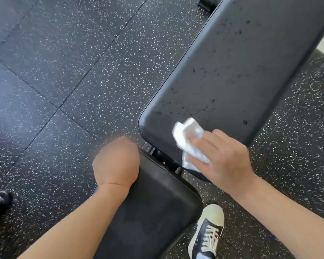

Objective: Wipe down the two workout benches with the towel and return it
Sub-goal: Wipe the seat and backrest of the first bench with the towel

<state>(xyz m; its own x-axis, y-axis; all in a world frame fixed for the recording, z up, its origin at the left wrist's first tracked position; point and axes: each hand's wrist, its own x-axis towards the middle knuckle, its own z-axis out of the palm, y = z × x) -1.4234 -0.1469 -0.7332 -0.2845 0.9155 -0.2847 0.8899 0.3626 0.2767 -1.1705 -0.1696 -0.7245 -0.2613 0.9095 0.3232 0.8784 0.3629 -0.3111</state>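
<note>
Our right hand (221, 157) pressed the towel (189, 141) with straight fingers onto the bench pad (232, 71). The pad's long axis ran toward upper right. Our left hand (116, 161) gripped the seat pad (153, 206) edge.

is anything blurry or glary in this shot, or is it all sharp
Head view: the left hand is soft and hazy at its knuckles, and the right hand's fingers on the white towel look slightly smeared; the long bench pad is sharp enough to show its dark droplets, with a pale sheen along its near edge; straight lines bend towards the frame edges.
</note>
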